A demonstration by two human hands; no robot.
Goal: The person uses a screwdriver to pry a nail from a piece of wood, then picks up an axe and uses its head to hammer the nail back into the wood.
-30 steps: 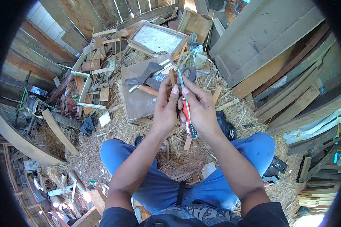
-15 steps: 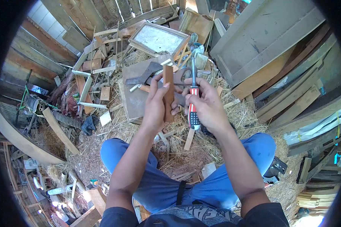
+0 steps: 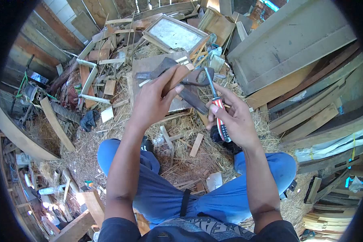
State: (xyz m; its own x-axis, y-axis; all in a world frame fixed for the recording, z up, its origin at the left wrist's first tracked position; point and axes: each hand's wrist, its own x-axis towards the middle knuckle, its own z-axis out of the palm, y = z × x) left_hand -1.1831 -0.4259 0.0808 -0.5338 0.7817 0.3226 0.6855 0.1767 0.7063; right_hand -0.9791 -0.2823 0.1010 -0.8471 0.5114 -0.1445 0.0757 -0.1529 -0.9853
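My left hand (image 3: 151,101) is closed around a short brown wooden strip (image 3: 180,75), which tilts up and to the right above a work board. In my right hand (image 3: 238,121) is a screwdriver (image 3: 222,119) with a stars-and-stripes handle, its metal shaft (image 3: 210,82) pointing up and slightly left. The shaft stands apart from the strip. Beneath both hands, on the flat brown board (image 3: 143,66), lie a dark metal tool with a broad blade (image 3: 165,64) and a dark handle-like piece (image 3: 193,101). My left hand partly hides them.
A framed panel (image 3: 175,33) lies behind the board. On the right a large grey door-like panel (image 3: 286,48) leans above stacked curved planks (image 3: 310,121). Straw and wood scraps (image 3: 196,145) cover the ground between my knees. A curved plank (image 3: 57,123) stands at left.
The wooden strip has gone from upright to tilted, and my left hand has moved left and turned. My right hand has shifted right and down with the screwdriver, which leans more to the left.
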